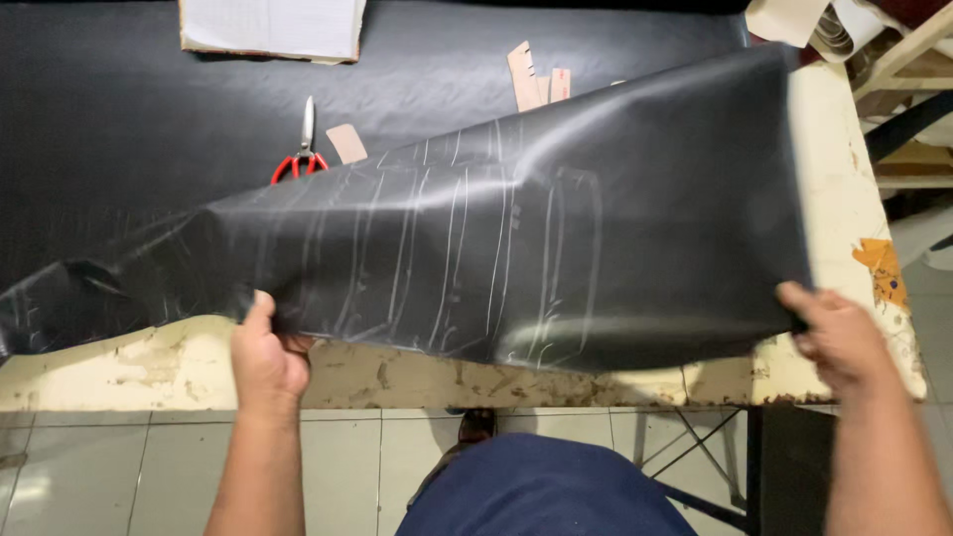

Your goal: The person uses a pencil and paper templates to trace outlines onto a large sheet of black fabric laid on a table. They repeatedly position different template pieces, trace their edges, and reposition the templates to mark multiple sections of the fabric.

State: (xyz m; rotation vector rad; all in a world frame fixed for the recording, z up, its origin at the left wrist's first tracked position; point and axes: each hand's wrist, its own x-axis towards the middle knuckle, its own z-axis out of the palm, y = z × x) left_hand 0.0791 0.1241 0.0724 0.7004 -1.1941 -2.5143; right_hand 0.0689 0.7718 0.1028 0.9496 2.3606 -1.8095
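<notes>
black sheet (556, 248), glossy and marked with pale chalk lines, lay folded back over the worn cream table (844, 199), its near edge lifted off the top. i had my left hand (266, 359) pinching that edge near the middle of the table front, thumb up over the sheet and the fingers curled underneath. my right hand (839, 335) gripped the sheet's near right corner, fingers closed round it, close to the table's right end. more of the same black material covered the table behind the fold. red scissors (301, 159) lay on it well beyond my left hand, with a tan card piece (346, 143) just beside them, more card strips (536, 81) further right, and a white pad (273, 28) at the far edge.

to handle this well, i judged both grips had to stay firm and level, so the sheet kept even tension and the chalk lines stayed flat and unsmudged. slack on the left, where the sheet bunched, looked likeliest to crease.
</notes>
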